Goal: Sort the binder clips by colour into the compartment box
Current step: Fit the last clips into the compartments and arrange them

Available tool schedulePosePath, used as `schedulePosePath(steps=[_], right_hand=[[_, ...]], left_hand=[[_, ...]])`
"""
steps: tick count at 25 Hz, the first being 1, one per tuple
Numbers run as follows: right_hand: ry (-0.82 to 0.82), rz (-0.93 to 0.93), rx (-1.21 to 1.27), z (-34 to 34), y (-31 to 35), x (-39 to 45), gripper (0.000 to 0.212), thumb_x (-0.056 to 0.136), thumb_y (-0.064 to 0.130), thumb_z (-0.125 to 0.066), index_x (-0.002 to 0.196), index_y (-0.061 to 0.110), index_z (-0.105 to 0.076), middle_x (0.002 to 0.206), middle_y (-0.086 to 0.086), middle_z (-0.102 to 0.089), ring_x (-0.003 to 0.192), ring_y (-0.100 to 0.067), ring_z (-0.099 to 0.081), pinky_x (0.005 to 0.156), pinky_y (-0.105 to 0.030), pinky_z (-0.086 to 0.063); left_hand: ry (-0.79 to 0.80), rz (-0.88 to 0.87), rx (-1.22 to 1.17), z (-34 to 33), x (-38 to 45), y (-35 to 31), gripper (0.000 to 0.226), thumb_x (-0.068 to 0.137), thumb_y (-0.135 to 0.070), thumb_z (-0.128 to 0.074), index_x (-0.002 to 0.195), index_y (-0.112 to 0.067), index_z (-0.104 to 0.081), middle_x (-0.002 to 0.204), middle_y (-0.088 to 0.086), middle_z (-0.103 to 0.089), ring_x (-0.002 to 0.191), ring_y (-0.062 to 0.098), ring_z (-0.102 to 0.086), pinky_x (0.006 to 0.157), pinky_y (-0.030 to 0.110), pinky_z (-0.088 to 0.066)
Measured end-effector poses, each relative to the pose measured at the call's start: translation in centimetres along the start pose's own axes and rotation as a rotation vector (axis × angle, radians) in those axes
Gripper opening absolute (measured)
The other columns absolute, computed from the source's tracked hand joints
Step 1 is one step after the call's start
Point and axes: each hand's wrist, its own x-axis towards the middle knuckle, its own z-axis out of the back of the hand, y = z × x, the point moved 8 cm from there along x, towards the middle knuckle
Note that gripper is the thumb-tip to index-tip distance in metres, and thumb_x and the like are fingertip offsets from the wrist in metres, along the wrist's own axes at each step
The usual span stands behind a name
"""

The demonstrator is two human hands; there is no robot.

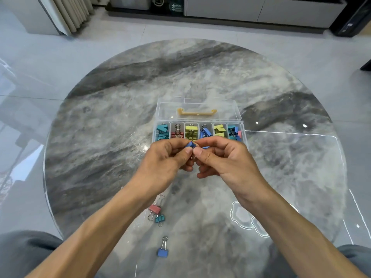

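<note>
Head view: left hand [167, 155] and right hand [222, 157] together pinch a blue binder clip [190, 145], fingers curled round it. At 12 o'clock, just beyond them, sits the compartment box [242, 125]; at 6 o'clock, three loose clips [158, 214].

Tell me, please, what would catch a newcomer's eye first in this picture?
Both hands meet at mid-frame, the left hand and right hand together pinching a blue binder clip above the round marbled table. Just beyond them lies the open clear compartment box, its row of compartments bright with teal, red, yellow and blue clips. Near the person, three loose clips wait on the table.
</note>
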Motion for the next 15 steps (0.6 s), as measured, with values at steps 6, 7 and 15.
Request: schedulePosePath(steps=[6,7,15], right_hand=[[0.007,-0.053,-0.025,-0.6,-0.8,-0.4,0.009,0.087,0.001,-0.07,0.096,0.003,-0.072,0.079,-0.018,-0.073,0.066,-0.021,-0.066,0.064,-0.036,-0.06],[0.035,-0.08,0.005,-0.7,-0.7,-0.4,0.009,0.088,0.003,-0.069,0.096,0.003,-0.072,0.082,-0.02,-0.073,0.066,-0.021,-0.066,0.065,-0.037,-0.059],[0.043,-0.039,-0.392,0.2,-0.3,0.2,0.017,0.092,0.015,-0.068,0.077,0.02,-0.073,0.066,-0.003,-0.073,0.056,-0.01,-0.064,0.054,-0.026,-0.05]], left_hand=[[0.007,-0.035,0.143,0.1,0.0,-0.6,0.023,0.099,-0.015,-0.057,0.084,-0.007,-0.073,0.068,-0.001,-0.068,0.064,0.005,-0.061,0.062,0.017,-0.05],[-0.002,-0.044,0.158,0.2,0.0,-0.7,0.023,0.099,-0.016,-0.058,0.084,-0.009,-0.074,0.068,-0.002,-0.069,0.065,0.005,-0.06,0.062,0.017,-0.049],[-0.075,-0.18,0.6,0.2,-0.2,-1.2,0.03,0.099,-0.035,-0.056,0.08,-0.02,-0.072,0.067,0.002,-0.065,0.061,0.013,-0.056,0.057,0.032,-0.046]])
